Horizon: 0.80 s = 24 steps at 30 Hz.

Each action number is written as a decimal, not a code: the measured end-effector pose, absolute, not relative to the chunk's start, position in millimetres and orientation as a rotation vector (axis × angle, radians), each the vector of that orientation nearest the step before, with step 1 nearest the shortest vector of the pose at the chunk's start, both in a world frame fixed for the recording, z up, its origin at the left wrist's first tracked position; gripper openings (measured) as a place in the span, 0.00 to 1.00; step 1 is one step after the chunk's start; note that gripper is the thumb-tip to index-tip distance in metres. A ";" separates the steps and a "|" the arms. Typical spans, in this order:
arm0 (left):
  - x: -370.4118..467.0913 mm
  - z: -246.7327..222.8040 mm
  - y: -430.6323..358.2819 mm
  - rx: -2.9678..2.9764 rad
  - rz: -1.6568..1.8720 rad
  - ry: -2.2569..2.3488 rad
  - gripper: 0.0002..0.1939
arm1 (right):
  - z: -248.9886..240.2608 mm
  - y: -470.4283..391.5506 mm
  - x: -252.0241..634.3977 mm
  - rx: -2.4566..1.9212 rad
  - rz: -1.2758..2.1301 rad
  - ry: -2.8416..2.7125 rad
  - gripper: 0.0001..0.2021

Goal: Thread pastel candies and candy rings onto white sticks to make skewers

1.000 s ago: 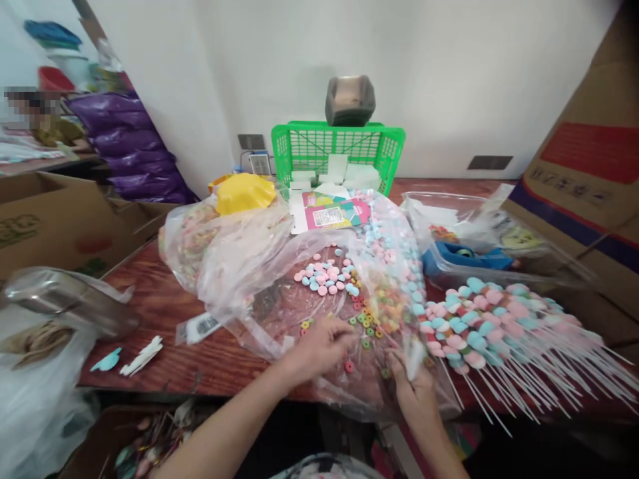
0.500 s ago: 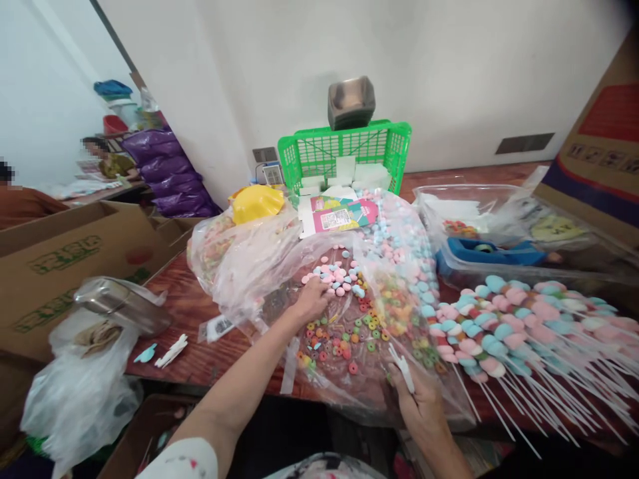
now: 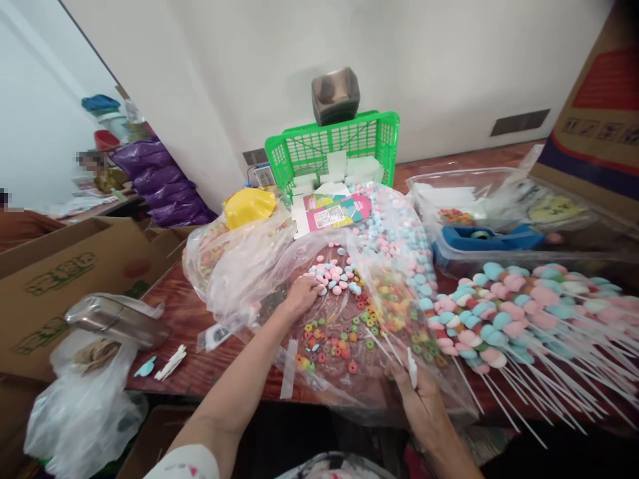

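Observation:
My left hand (image 3: 303, 297) reaches to a loose pile of pink, blue and white candies (image 3: 335, 274) on clear plastic sheeting. Its fingers are drawn together at the pile's left edge; whatever lies between the fingertips is hidden. Closed around thin white sticks (image 3: 382, 343) and a short white piece is my right hand (image 3: 418, 389), low over the front of the sheeting. The sticks point up and left, toward colourful ring-shaped candies (image 3: 339, 340) scattered between the hands. Rightward lie many candy skewers (image 3: 504, 309) with pink and blue pieces on white sticks.
Behind the candies are a printed card (image 3: 329, 214) and a green basket (image 3: 334, 143). A blue tape dispenser (image 3: 492, 238) sits in a clear tub. At left are a steel flask (image 3: 117, 322), white plastic pieces (image 3: 171, 362) and cardboard boxes (image 3: 64, 286). People sit farther back.
My left hand has drawn back slightly left at the candy pile. The sticks in my right hand have fanned apart, with thin ones now leaning left. The view has shifted a little.

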<state>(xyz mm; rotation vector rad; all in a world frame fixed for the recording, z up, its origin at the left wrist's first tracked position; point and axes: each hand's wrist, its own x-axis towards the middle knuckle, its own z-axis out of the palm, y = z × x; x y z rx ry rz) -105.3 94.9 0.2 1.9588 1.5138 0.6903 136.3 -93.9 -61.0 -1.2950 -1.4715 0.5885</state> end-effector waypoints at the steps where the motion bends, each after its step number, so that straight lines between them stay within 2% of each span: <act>1: -104.0 -0.6 92.8 1.979 0.695 1.514 0.11 | -60.1 -93.3 136.3 -1.294 0.603 -1.467 0.15; 9: -96.6 -9.1 74.1 1.957 0.819 1.420 0.07 | -61.3 -90.7 135.3 -1.237 0.508 -1.535 0.13; 12: -89.3 -8.5 68.8 1.841 0.912 1.385 0.13 | -62.6 -92.1 134.7 -1.208 0.416 -1.547 0.14; 16: -73.4 5.6 42.7 1.577 0.970 1.239 0.19 | -56.2 -95.2 134.2 -1.116 0.275 -1.573 0.18; 20: -56.0 26.4 5.0 1.029 1.066 0.968 0.16 | -45.4 -99.1 133.8 -1.082 0.196 -1.662 0.25; 24: -40.8 37.3 -17.9 0.865 1.160 0.934 0.16 | -38.7 -104.0 134.5 -1.139 0.150 -1.681 0.27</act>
